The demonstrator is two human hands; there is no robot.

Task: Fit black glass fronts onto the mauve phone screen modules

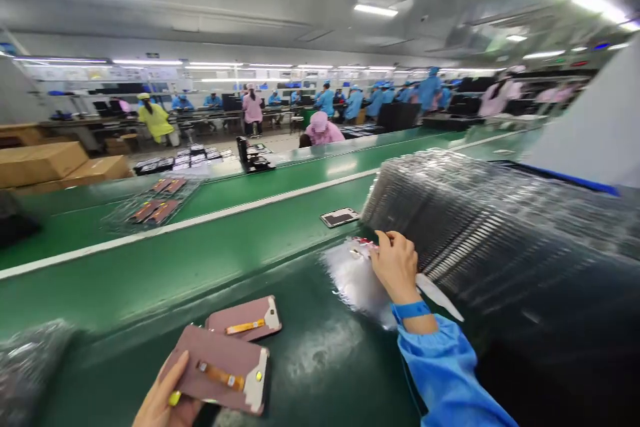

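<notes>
My left hand (173,390) grips a phone screen panel (220,367) by its left edge, back side up, with an orange flex cable across it. Partly under that panel, a second phone screen panel (245,319) lies on the green mat. My right hand (397,263), wearing a blue wrist strap (413,309), has its fingers curled together over the upper right edge of a clear plastic sheet or bag (353,273). Small red and gold bits show beside these fingertips; whatever is pinched there is hidden. Just beyond lies a phone frame (340,217).
A long stack of clear plastic trays (450,207) leans on the right. Across the white strip, a clear tray (160,203) carries several panels. Bubble wrap (33,367) sits at lower left, cardboard boxes (45,163) farther back. A person in pink (323,130) is bent beyond the bench.
</notes>
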